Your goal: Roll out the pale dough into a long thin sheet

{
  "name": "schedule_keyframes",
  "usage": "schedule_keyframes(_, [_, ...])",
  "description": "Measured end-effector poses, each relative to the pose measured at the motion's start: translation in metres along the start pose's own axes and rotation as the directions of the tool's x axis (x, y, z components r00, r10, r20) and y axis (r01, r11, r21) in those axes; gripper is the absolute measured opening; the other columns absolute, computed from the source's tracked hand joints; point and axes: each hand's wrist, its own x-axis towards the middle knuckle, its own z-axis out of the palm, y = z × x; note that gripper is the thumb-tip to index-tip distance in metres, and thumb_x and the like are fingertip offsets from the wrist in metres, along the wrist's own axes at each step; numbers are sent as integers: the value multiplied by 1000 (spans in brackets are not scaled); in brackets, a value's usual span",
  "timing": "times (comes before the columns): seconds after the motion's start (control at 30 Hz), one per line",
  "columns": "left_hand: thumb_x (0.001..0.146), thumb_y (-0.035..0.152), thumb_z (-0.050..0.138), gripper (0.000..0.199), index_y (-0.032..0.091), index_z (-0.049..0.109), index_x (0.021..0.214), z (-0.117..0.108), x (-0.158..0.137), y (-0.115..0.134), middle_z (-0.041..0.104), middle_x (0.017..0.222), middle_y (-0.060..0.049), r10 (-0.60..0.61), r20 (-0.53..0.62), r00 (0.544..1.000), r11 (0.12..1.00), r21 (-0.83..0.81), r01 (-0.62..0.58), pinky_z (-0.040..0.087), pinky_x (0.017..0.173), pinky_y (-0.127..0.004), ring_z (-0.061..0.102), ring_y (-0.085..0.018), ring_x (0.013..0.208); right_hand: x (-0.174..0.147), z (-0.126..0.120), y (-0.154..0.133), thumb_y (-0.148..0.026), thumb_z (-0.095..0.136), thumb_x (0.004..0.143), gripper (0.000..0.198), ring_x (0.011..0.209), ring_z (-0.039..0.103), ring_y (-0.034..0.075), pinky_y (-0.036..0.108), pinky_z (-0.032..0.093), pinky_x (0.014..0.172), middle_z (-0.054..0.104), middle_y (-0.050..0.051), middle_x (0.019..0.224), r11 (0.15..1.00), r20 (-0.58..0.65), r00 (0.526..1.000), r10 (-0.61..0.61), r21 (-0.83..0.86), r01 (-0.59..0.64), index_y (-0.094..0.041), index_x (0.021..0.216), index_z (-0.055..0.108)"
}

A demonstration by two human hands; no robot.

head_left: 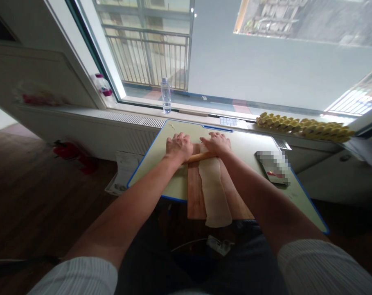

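Note:
A wooden rolling pin [200,157] lies crosswise over a long strip of pale dough [215,190]. My left hand [179,146] is closed over the pin's left part, knuckles up. My right hand [218,144] is closed over its right part, close beside the left one. Under the dough is a wooden board [195,196], which juts past the table's near edge. The strip runs down the board toward me, and its near end reaches slightly beyond the board's edge. Its far end is partly hidden by my hands and the pin.
The pale table [155,172] has a blue rim. A flat, dark-edged object [273,169], partly pixelated, lies at its right. On the windowsill stand a clear bottle [165,96] and yellow egg-carton-like trays [302,128]. A red fire extinguisher [75,157] is on the floor at left.

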Motion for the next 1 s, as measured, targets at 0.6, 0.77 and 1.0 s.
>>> schedule_keyframes(0.6, [105, 37, 42, 39, 23, 72, 126, -1, -29, 11, 69, 134, -15, 93, 24, 995, 994, -56, -92, 44, 109, -52, 61, -32, 126, -80, -11, 20, -49, 31, 108, 58, 154, 38, 35, 72, 20, 125, 46, 6, 169, 994, -13, 999, 34, -99, -35, -32, 159, 52])
schedule_keyframes(0.77, [100, 42, 54, 33, 23, 73, 119, -7, -44, 2, 72, 131, -15, -85, -46, 995, 993, -83, 81, 47, 107, -52, 63, -34, 126, -120, -7, 31, -43, 24, 110, 61, 160, 29, 35, 71, 16, 128, 39, 6, 174, 989, -51, 999, -4, -145, -3, -28, 164, 47])
schedule_keyframes(1.0, [103, 39, 51, 28, 27, 76, 105, -2, -54, 5, 82, 109, -10, -219, 38, 975, 958, -184, 222, 55, 86, -37, 76, -29, 104, -144, -19, 45, -33, 39, 104, 51, 150, 43, 31, 59, 26, 126, 58, 9, 159, 995, -153, 987, -57, -91, 43, -24, 148, 64])
